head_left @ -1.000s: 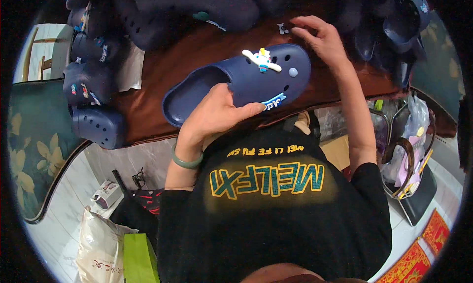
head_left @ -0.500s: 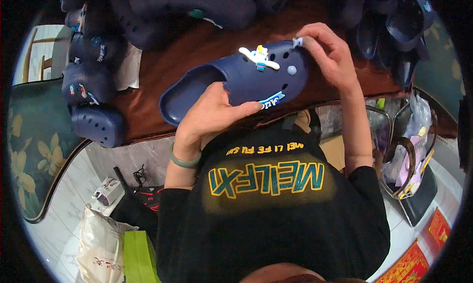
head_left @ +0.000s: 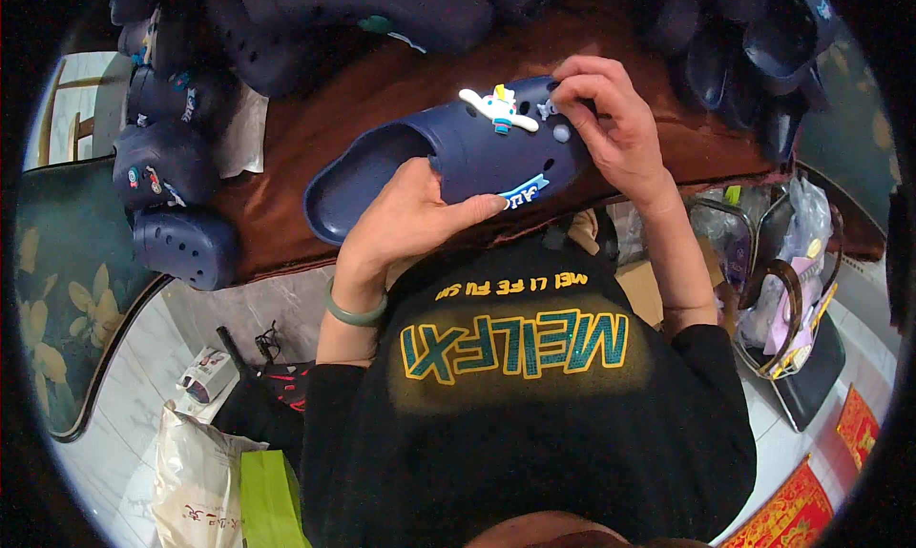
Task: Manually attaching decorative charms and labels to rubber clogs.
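My left hand (head_left: 405, 214) grips a dark blue clog (head_left: 468, 166) by its near side. The fingers go into the foot opening, out of sight, and the thumb lies at a blue and white banner charm (head_left: 527, 193). A white long-eared character charm (head_left: 498, 107) sits on top of the upper. At the toe, my right hand (head_left: 615, 128) is closed in a pinch at a small pale bow-like charm (head_left: 547, 110), partly covered by the fingers. Just beside it, a round pale blue charm (head_left: 561, 133) is set in the clog.
More dark blue clogs lie along the left (head_left: 186, 248) and back right (head_left: 782, 42) of the brown-covered table (head_left: 301, 147). A white sheet (head_left: 246, 133) is by the left ones. Below stand a wire basket (head_left: 787, 329) with plastic bags and a green bag (head_left: 269, 496).
My right hand has moved left and slightly down over the toe, bringing the small charm in from the clog's edge. The left hand keeps its grip on the clog.
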Available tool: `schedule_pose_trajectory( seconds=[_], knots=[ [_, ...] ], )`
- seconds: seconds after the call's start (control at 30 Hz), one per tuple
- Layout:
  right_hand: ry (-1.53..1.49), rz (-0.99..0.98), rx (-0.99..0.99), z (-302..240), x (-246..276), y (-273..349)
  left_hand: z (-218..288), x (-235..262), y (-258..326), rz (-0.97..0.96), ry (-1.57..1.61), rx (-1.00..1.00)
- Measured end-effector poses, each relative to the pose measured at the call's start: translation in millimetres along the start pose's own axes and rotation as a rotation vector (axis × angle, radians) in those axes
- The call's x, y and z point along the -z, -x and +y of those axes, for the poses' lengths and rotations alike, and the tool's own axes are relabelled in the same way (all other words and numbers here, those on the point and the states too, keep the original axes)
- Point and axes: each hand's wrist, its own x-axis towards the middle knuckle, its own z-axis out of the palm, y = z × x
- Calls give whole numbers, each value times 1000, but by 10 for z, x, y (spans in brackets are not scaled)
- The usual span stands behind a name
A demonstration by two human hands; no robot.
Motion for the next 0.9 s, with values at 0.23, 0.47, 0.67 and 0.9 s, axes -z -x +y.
schedule_pose_trajectory(
  seconds=[0.23, 0.47, 0.67, 0.9],
  knots=[
    [274, -75, 212, -93, 66, -39, -142, 1, 30, 42, -84, -33],
    [-110, -286, -147, 53, 129, -150, -135, 36, 34, 2, -120, 57],
    [-457, -614, -623, 295, 277, -475, -76, -18, -107, 20, -77, -65],
    [-494, -704, -777, 195, 189, -595, 63, -73, -3, -16, 3, -109]
  ],
)
